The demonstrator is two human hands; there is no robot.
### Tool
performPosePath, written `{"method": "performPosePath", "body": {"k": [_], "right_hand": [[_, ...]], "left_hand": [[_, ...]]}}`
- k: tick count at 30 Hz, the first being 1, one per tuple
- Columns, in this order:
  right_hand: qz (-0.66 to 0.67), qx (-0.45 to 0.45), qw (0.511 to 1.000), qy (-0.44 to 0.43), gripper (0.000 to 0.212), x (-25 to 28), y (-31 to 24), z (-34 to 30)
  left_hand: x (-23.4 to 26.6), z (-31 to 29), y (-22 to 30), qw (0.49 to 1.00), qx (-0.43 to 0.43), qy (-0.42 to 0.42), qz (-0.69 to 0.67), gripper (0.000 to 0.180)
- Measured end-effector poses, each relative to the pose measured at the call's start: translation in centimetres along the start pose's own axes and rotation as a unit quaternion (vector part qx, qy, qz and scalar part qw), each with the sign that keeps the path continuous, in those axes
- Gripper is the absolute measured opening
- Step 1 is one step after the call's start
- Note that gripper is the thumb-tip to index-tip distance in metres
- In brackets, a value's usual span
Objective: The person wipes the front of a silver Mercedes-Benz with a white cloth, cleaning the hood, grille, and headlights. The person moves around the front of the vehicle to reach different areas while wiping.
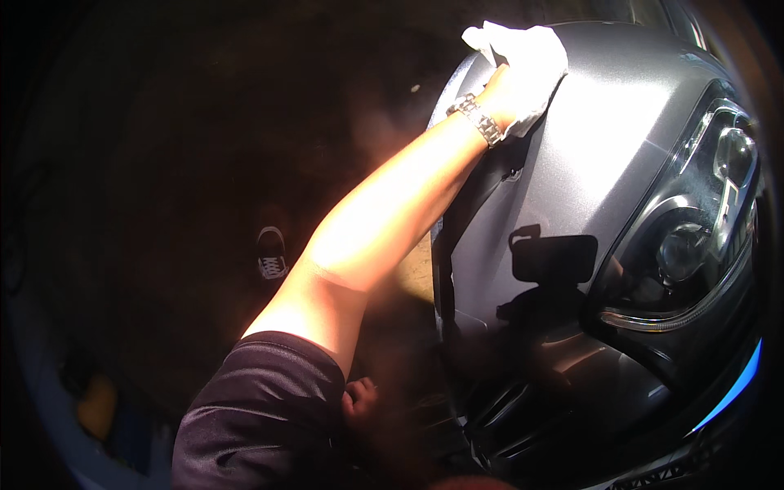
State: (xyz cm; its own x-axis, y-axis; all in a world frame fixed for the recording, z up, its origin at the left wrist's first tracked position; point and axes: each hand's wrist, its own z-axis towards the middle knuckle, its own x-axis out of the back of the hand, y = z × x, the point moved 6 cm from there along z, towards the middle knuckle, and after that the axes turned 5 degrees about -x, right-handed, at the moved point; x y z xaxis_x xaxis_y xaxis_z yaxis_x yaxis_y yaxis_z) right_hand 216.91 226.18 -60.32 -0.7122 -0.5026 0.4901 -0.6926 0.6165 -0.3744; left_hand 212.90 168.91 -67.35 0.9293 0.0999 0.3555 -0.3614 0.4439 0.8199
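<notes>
My left arm stretches from the lower left up to a dark grey car's front end. At the top, my left hand [500, 98], with a metal-band watch [476, 117] on its wrist, presses a white cloth [535, 61] onto the sunlit grey body panel [600, 106]. The cloth covers most of the fingers, which are closed on it. Low in the shade, partly behind my left sleeve, my right hand [359, 397] shows curled fingers. Whatever it may hold is hidden. Right of the panel sits the car's headlight [684, 249].
A dark shoe [271, 253] with white laces stands on the shaded floor to the left. At the lower left is a yellow object [96, 406], too dim to name. A shadow [554, 258] of a head and headgear falls on the car. Lower bodywork sinks into darkness.
</notes>
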Motion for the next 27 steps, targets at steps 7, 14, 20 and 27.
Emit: {"method": "performPosePath", "body": {"k": [7, 14, 20, 27], "right_hand": [[-0.072, 0.01, 0.995, -0.061, 0.012, -0.9, 0.5, 0.1], [-0.084, -0.002, 0.993, -0.08, 0.015, -1.6, 0.9, 0.0], [-0.04, 0.005, 0.997, -0.067, 0.014, -2.7, 2.7, -0.7], [0.028, 0.016, 0.999, 0.008, 0.012, -4.1, 4.2, -1.6]], "left_hand": [[6.4, -17.2, 9.1, 0.899, 0.195, 0.065, -0.387, 0.031], [6.5, -20.1, 4.4, 0.908, 0.252, 0.066, -0.329, 0.018], [-3.3, -15.2, 0.9, 0.95, 0.181, -0.05, -0.249, 0.02], [-4.9, -3.5, -6.1, 0.747, 0.369, 0.137, -0.536, 0.019]]}}
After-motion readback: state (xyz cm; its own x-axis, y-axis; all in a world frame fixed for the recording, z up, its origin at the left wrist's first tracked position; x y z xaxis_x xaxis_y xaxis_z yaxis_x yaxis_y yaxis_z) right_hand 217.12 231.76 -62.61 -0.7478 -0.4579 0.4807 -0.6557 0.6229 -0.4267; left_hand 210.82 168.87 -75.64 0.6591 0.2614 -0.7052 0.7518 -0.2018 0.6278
